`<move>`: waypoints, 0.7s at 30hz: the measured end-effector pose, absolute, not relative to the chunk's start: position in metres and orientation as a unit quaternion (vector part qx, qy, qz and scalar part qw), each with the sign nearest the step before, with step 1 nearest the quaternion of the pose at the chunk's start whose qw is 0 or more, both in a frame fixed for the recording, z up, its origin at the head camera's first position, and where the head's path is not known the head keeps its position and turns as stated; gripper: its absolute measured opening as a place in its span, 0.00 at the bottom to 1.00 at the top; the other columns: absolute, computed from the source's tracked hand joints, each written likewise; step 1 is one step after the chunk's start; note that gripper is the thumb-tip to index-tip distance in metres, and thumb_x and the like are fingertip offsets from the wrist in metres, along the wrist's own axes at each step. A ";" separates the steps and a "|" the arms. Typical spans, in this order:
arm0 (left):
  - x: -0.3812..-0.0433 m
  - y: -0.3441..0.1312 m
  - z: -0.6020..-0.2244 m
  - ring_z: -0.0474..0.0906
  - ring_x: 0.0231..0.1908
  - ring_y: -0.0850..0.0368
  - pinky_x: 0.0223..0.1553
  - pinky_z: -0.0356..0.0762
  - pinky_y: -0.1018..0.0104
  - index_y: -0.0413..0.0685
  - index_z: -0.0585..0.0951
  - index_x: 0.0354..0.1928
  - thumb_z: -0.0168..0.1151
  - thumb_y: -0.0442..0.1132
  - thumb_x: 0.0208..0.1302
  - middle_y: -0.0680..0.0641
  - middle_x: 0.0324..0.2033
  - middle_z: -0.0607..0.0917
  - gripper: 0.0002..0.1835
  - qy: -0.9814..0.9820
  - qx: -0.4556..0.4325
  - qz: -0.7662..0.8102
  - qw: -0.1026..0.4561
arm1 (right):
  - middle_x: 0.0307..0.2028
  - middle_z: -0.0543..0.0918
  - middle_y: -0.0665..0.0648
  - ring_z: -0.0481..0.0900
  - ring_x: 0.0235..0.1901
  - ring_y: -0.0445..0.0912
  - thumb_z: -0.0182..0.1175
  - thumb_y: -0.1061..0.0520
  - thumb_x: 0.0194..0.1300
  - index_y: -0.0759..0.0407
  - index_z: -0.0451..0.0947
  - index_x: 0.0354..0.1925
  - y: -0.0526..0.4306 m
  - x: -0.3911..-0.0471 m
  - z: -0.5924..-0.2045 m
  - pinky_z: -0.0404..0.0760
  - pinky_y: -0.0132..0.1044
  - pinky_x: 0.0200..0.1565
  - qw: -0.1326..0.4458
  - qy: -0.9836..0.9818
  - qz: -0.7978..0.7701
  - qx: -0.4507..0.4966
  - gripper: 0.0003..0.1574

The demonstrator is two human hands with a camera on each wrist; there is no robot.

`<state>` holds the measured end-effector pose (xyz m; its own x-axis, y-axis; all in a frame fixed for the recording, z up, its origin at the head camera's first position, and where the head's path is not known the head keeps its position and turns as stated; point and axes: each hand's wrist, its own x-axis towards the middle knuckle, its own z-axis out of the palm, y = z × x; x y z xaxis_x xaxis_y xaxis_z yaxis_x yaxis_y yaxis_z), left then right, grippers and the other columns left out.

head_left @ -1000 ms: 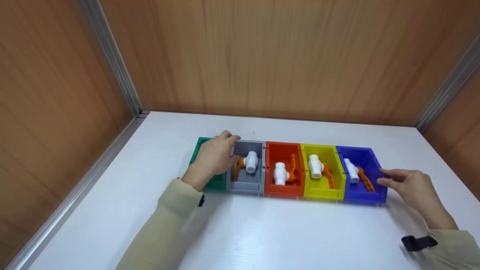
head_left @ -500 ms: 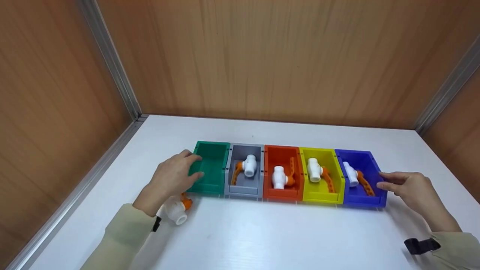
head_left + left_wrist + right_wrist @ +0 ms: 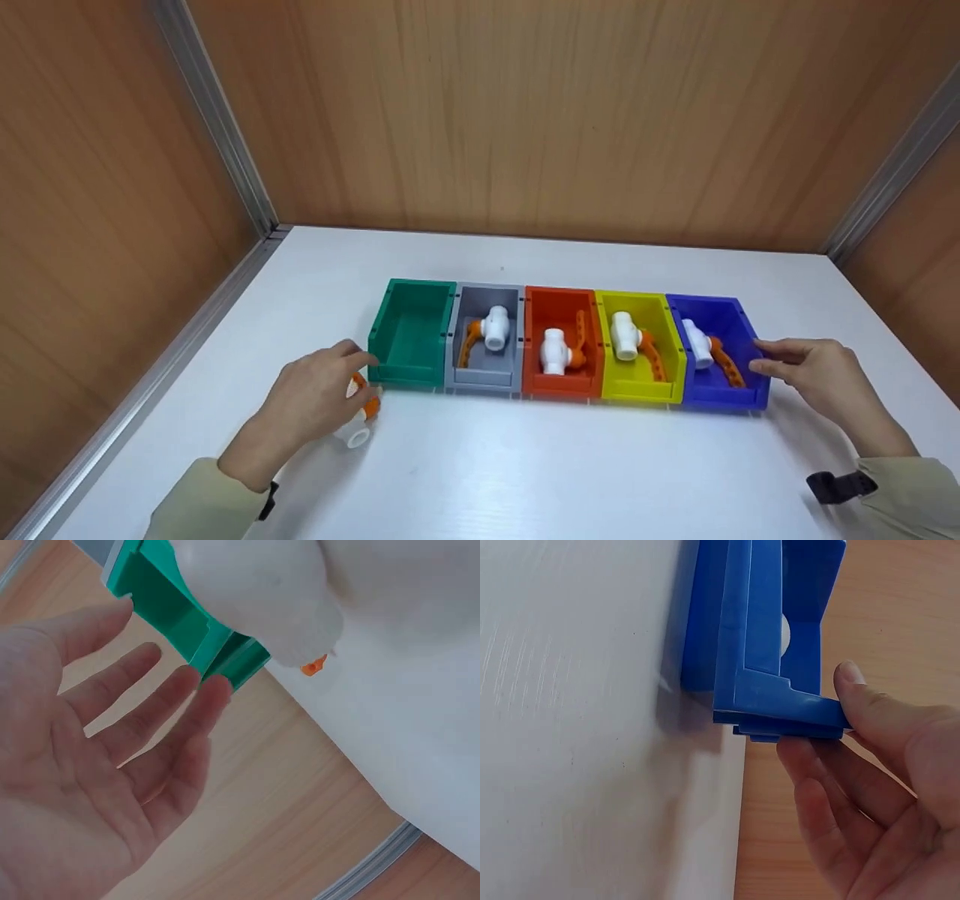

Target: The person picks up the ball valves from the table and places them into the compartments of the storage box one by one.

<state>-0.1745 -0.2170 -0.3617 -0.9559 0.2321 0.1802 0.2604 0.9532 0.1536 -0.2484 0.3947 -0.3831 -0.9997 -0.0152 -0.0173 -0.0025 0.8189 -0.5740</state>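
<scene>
My left hand (image 3: 311, 397) is over a white ball valve (image 3: 356, 436) with an orange handle on the table, left of the bins. In the left wrist view the hand (image 3: 112, 742) has its fingers spread, apart from the white valve body (image 3: 255, 592). Just beyond the fingertips is the green bin (image 3: 409, 375). My right hand (image 3: 825, 375) pinches the right wall of the blue bin (image 3: 720, 394) at the row's other end. Thumb above and fingers beneath, the right hand (image 3: 900, 787) grips the bin's edge in the right wrist view.
Between the green and blue bins stand a grey bin (image 3: 484, 380), a red bin (image 3: 562, 386) and a yellow bin (image 3: 643, 391), joined in one row. White valves with orange handles lie in the grey, red, yellow and blue bins. Wood-grain panels (image 3: 525, 120) wall the white table.
My left hand has moved from above the green and grey bins down and left to the loose valve, baring the green bin. The right hand keeps its hold on the blue bin.
</scene>
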 end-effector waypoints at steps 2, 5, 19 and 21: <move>-0.167 -0.220 -0.365 0.80 0.31 0.53 0.29 0.82 0.61 0.46 0.86 0.48 0.74 0.45 0.57 0.47 0.41 0.83 0.18 -0.987 -0.125 -0.077 0.070 | 0.58 0.77 0.73 0.75 0.55 0.69 0.67 0.37 0.61 0.63 0.75 0.64 0.394 -0.248 -0.384 0.80 0.56 0.51 0.012 0.953 -0.302 -0.006 0.43; -0.159 -0.224 -0.368 0.77 0.27 0.54 0.25 0.78 0.62 0.48 0.86 0.47 0.76 0.47 0.55 0.48 0.40 0.82 0.19 -0.990 -0.119 -0.060 0.049 | 0.56 0.78 0.73 0.78 0.52 0.67 0.67 0.37 0.61 0.63 0.75 0.63 0.394 -0.246 -0.385 0.83 0.52 0.47 0.002 0.955 -0.297 -0.009 0.43; -0.151 -0.227 -0.382 0.76 0.35 0.53 0.29 0.80 0.57 0.51 0.86 0.51 0.78 0.53 0.50 0.48 0.42 0.82 0.27 -0.992 -0.117 -0.048 0.002 | 0.55 0.79 0.74 0.81 0.47 0.63 0.67 0.38 0.62 0.64 0.76 0.62 0.396 -0.245 -0.384 0.83 0.38 0.39 -0.005 0.956 -0.294 -0.016 0.41; -0.151 -0.227 -0.383 0.76 0.36 0.52 0.32 0.81 0.57 0.51 0.85 0.52 0.78 0.52 0.50 0.49 0.43 0.83 0.27 -0.992 -0.118 -0.053 0.002 | 0.55 0.79 0.74 0.81 0.48 0.64 0.67 0.39 0.62 0.64 0.76 0.62 0.396 -0.246 -0.384 0.84 0.40 0.40 -0.005 0.956 -0.294 -0.015 0.41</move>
<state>-0.1509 -0.2266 -0.3833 -0.9722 0.2336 0.0161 0.2340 0.9667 0.1040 -0.2455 0.3958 -0.3841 -0.9995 -0.0264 0.0177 -0.0317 0.8268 -0.5616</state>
